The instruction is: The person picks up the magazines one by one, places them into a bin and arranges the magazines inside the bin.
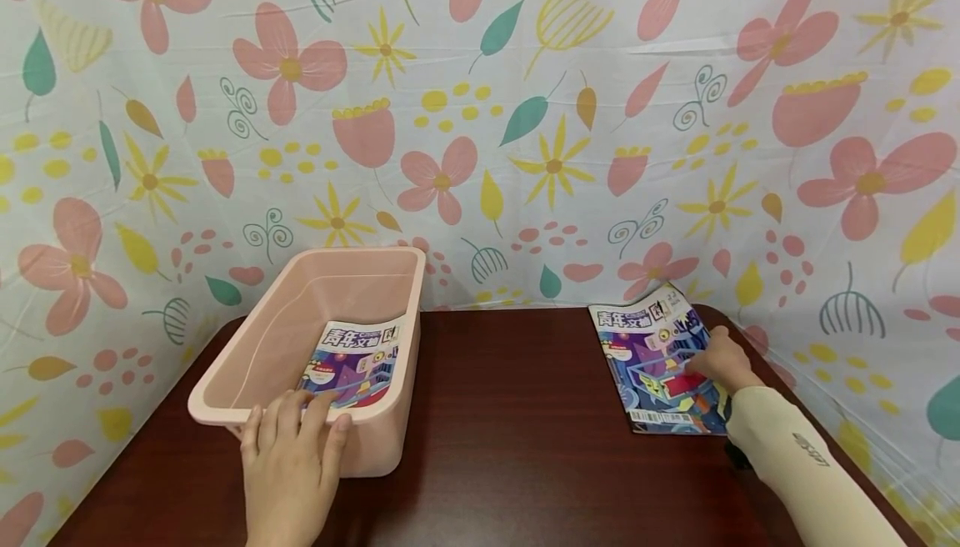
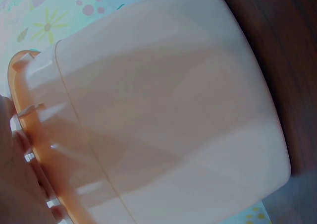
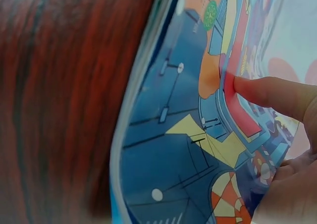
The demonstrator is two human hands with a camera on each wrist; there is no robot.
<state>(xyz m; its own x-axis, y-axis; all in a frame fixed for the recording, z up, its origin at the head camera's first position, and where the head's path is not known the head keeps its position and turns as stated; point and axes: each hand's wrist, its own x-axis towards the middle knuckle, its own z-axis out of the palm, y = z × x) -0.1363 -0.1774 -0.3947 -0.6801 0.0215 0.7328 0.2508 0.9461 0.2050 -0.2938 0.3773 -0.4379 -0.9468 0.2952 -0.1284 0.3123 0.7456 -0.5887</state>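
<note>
On the left of the table is a pink plastic bin [image 1: 390, 439], with a colourful magazine [image 1: 356, 359] lying inside. My left hand [image 1: 292, 468] rests at its near rim, fingers laid over the edge; the left wrist view shows the bin's outer wall [image 2: 158, 105] and the fingers along the rim. A second magazine [image 1: 645, 363] with a similar cover lies at the right of the table. With thumb on the cover and fingers under the edge, my right hand [image 1: 723, 361] grips its right side, and the pages bend upward there [image 3: 168, 115].
The dark red-brown wooden table [image 1: 510, 414] ends at the back against a flower-patterned cloth [image 1: 480, 130], which also hangs along both sides. A light sleeve [image 1: 795, 455] covers the right forearm. A dark band [image 1: 737, 454] shows below the right wrist.
</note>
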